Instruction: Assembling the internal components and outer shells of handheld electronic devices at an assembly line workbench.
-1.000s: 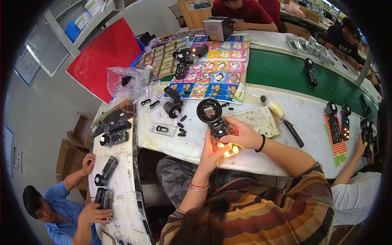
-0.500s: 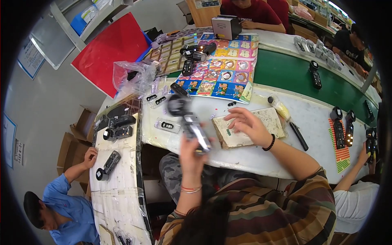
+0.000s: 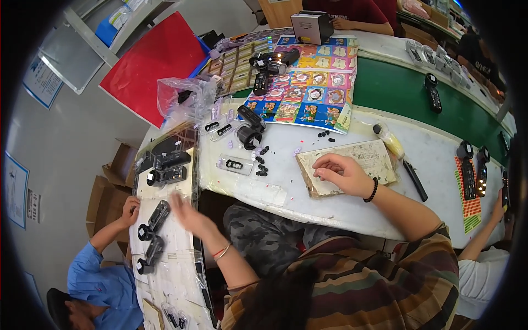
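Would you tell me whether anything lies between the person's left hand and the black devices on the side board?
Nothing visible does: the left hand, blurred, hovers over the side board, and the nearest black device lies just left of it across bare surface.

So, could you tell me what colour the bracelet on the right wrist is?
Black, a beaded bracelet, seen in the head view.

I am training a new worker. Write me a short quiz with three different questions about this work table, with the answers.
1. True or false: the right hand rests on the worn beige pad.
2. The left hand is: A) gripping a black device, B) open and blurred over the side board, C) on the green table.
3. Fill in: the wrist of the right hand wears a ____ bead bracelet.

Key: 1 true; 2 B; 3 black.
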Demonstrator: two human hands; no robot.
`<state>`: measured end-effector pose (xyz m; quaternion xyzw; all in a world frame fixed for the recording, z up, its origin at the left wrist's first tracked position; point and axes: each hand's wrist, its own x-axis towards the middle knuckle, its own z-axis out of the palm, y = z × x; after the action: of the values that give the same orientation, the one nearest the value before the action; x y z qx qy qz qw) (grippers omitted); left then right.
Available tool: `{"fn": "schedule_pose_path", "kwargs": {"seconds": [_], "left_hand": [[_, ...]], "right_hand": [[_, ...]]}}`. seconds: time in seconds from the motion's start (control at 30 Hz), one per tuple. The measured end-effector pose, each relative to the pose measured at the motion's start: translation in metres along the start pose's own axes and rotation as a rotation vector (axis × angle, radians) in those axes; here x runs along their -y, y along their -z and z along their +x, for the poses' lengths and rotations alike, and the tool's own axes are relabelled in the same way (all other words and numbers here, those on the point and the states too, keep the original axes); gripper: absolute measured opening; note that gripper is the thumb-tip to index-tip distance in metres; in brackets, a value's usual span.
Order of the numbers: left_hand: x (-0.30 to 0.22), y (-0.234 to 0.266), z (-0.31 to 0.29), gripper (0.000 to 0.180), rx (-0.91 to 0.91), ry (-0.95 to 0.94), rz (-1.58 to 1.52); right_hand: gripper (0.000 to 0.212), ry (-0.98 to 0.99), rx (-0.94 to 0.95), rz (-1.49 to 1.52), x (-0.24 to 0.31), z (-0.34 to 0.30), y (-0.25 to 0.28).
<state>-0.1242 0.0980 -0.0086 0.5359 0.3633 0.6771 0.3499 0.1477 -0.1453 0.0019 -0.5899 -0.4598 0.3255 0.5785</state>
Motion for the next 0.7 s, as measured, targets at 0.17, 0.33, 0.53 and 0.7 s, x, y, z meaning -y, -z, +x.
{"fn": "schedule_pose_path", "kwargs": {"seconds": [0.17, 0.33, 0.53, 0.7], "left_hand": [[0.019, -0.048, -0.004, 0.052, 0.803, -0.576, 0.714], [0.01, -0.041, -0.003, 0.028, 0.799, -0.572, 0.748], [-0.01, -0.016, -0.03, 0.026, 0.721, -0.662, 0.784], [-0.008, -0.013, -0.044, 0.033, 0.76, -0.475, 0.596]], "right_hand": [[0.017, 0.095, 0.006, -0.226, 0.016, 0.01, -0.01], [0.019, 0.305, 0.068, -0.62, 0.024, 0.069, -0.028], [0.016, 0.286, 0.169, -0.867, -0.028, 0.158, -0.057], [0.02, 0.114, 0.195, -0.809, -0.026, 0.168, -0.058]]}}
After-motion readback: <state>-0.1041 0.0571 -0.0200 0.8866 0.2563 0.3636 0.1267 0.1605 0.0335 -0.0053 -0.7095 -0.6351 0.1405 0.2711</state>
